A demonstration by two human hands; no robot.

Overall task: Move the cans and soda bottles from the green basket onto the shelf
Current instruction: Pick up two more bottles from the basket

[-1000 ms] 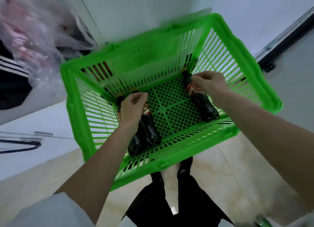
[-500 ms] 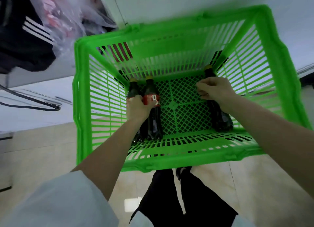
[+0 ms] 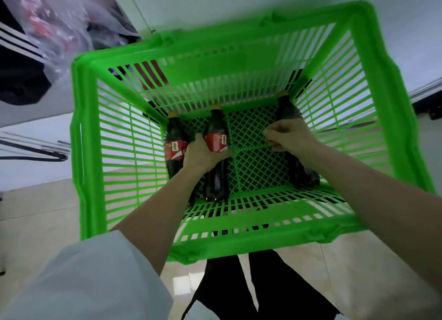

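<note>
Three dark soda bottles with yellow caps and red labels lie on the mesh floor of the green basket (image 3: 239, 243). My left hand (image 3: 201, 152) is wrapped around the middle bottle (image 3: 216, 157), thumb between it and the left bottle (image 3: 173, 150). The right bottle (image 3: 289, 109) lies along the basket's right wall, and my right hand (image 3: 290, 136) is closed over its label, hiding most of its body. No cans show in the basket.
A clear plastic bag (image 3: 55, 25) and a dark striped garment (image 3: 16, 63) hang at the upper left. A white wall stands behind the basket. Pale floor tiles (image 3: 35, 219) and my dark trousers (image 3: 258, 288) lie below. A black bar (image 3: 33, 157) juts in at the left.
The view has closed in on the basket. My left hand has shifted its grasp lower on the middle bottle, so both left labels show. My right hand stays on the right bottle.
</note>
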